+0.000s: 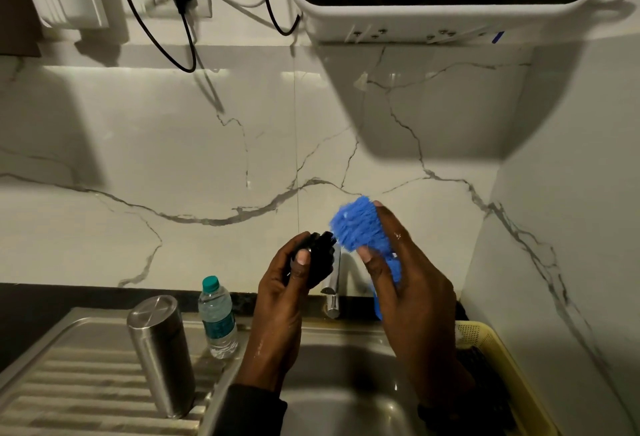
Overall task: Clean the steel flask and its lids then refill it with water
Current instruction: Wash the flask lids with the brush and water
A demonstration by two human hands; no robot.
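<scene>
Left hand (289, 283) grips black lid (320, 255) over sink (346, 383); right hand (408, 273) grips blue brush (360, 224), bristles touching lid.
Lid likely light, rigid, slippery when wet; hold by rim.
Flask (161, 356) inverted on drainboard, so presumably empty.
Bottle (217, 318) beside it, capped, contents unclear.
</scene>
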